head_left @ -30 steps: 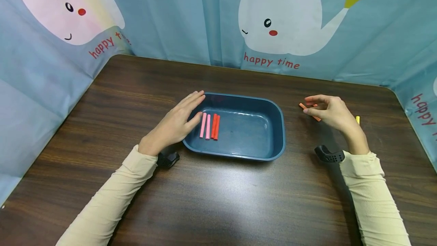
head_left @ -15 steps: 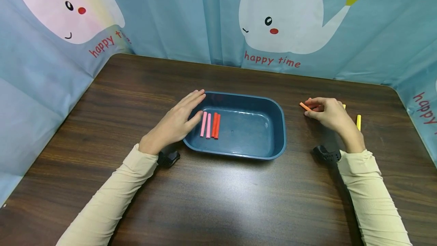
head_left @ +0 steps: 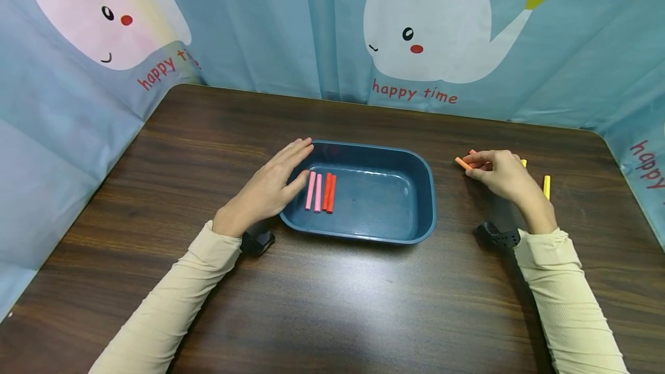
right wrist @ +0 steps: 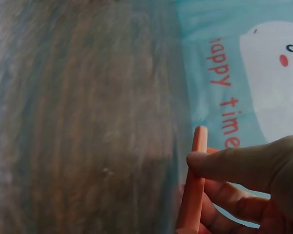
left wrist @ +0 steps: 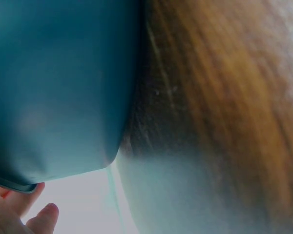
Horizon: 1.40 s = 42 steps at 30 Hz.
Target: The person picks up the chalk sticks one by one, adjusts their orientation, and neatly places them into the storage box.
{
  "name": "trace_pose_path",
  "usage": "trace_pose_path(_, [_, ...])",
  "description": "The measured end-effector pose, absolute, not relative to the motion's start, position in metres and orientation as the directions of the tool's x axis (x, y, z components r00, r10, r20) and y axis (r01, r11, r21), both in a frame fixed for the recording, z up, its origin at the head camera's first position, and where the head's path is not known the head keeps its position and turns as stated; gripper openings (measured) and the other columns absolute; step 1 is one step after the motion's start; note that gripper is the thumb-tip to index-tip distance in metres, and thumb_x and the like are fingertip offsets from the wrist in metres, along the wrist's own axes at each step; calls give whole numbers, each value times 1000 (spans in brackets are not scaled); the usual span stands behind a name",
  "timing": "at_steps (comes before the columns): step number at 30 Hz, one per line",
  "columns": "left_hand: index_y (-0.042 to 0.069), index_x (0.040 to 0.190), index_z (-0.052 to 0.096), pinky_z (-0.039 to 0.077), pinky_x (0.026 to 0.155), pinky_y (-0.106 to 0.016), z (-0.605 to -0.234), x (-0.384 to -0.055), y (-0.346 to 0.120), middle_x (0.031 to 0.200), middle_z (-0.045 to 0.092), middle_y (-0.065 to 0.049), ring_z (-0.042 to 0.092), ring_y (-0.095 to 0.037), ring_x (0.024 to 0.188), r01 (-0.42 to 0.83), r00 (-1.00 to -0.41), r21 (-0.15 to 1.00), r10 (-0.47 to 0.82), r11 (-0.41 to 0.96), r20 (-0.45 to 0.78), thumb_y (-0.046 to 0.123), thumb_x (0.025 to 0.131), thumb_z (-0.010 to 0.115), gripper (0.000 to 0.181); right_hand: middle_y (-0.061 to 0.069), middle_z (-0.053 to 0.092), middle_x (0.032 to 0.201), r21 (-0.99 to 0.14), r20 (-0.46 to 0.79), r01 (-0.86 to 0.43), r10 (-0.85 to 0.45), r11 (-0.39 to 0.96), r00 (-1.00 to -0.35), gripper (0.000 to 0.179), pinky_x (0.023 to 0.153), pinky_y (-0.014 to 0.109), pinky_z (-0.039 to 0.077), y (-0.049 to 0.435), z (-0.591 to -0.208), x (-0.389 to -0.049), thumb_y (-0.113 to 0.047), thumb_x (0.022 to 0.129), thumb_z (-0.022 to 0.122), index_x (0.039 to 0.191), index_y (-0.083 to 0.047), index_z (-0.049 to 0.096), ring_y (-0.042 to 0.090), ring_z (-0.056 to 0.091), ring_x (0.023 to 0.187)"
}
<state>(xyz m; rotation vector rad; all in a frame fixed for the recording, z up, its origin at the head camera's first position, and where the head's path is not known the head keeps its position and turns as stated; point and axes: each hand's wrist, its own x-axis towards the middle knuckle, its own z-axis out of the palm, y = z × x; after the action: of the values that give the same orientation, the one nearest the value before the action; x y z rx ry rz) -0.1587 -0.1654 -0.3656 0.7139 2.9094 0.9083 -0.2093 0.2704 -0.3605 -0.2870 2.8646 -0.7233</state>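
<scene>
In the head view my right hand [head_left: 501,175] is low over the table at the right. Its thumb and fingers pinch an orange chalk-like stick [head_left: 462,163], which the right wrist view shows with the thumb pressed on the orange stick [right wrist: 193,190]. The end of a second orange stick [head_left: 472,152] peeks out behind the fingers; the hand hides the rest. My left hand [head_left: 265,184] rests along the left rim of a blue plastic tray [head_left: 358,240], fingers extended. Inside the tray, two pink sticks [head_left: 318,193] and two red sticks [head_left: 332,194] lie side by side.
Two yellow sticks, a partly hidden one [head_left: 523,163] and another yellow stick [head_left: 546,187], lie just right of my right hand. A dark wood-grain table [head_left: 332,305] carries everything. A blue curtain [head_left: 260,27] printed with whales borders its back and sides.
My right hand has lowered a little, and its parted fingers have come together on the orange stick. My left hand, the tray and the sticks inside stay put.
</scene>
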Motion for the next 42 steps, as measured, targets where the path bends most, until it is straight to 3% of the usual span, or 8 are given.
trace_pose_path(4, [5,154,33,22,124,-48,-366,-159,-166,165,26,-8,19,-27,154,421,-896,544,428,726,122,18,102,52,57,26,68,108,-533,-139,-124,-232,837,-963,34,68,24,44,267,-355,-207,-14,96,65,125,4,64,7,58,77])
trace_pose_path(6, [5,154,33,22,124,-48,-366,-158,-166,165,26,-8,19,-26,154,418,-896,545,427,727,118,17,102,53,57,24,68,107,-558,-147,-115,-234,822,-961,34,58,22,49,265,-353,-205,-16,96,65,125,2,64,5,57,72])
trace_pose_path(10, [5,154,33,22,124,-49,-366,-158,-166,165,26,-8,18,-26,155,417,-897,546,428,726,115,17,102,53,57,23,68,104,-593,-130,-111,-231,798,-964,35,56,23,49,260,-349,-202,-14,96,66,126,3,63,5,58,67])
trace_pose_path(17, [4,154,34,22,124,-48,-367,-159,-167,165,26,-8,19,-26,154,424,-894,545,429,723,127,16,102,53,57,19,70,105,-642,-76,-120,-219,757,-973,38,63,19,50,255,-338,-195,-19,94,69,125,2,64,-6,60,74])
trace_pose_path(22, [4,154,34,22,124,-48,-367,-159,-167,165,26,-8,19,-26,154,424,-894,547,429,722,127,17,102,53,57,8,71,102,-655,-95,-89,-199,750,-975,40,64,24,50,250,-330,-191,-24,94,70,126,-2,65,-4,61,77])
trace_pose_path(33, [5,154,33,22,124,-48,-367,-159,-166,165,26,-8,19,-26,154,426,-893,546,432,721,127,18,102,52,57,-13,71,94,-706,-120,-48,-186,707,-975,43,69,22,43,243,-317,-182,-30,92,71,128,-7,64,-1,64,82])
trace_pose_path(37, [5,154,33,22,124,-48,-367,-159,-166,165,26,-7,19,-25,155,425,-893,546,434,722,122,18,102,52,57,-16,72,92,-733,-126,-46,-202,679,-971,43,72,21,42,240,-315,-179,-28,92,71,129,-7,63,0,65,83])
trace_pose_path(42, [5,154,33,22,124,-48,-367,-159,-166,165,26,-7,19,-25,154,422,-895,546,429,724,123,18,102,53,57,-10,74,86,-804,-87,-99,-281,587,-956,39,75,17,46,231,-313,-176,-21,93,70,128,-3,62,2,68,81])
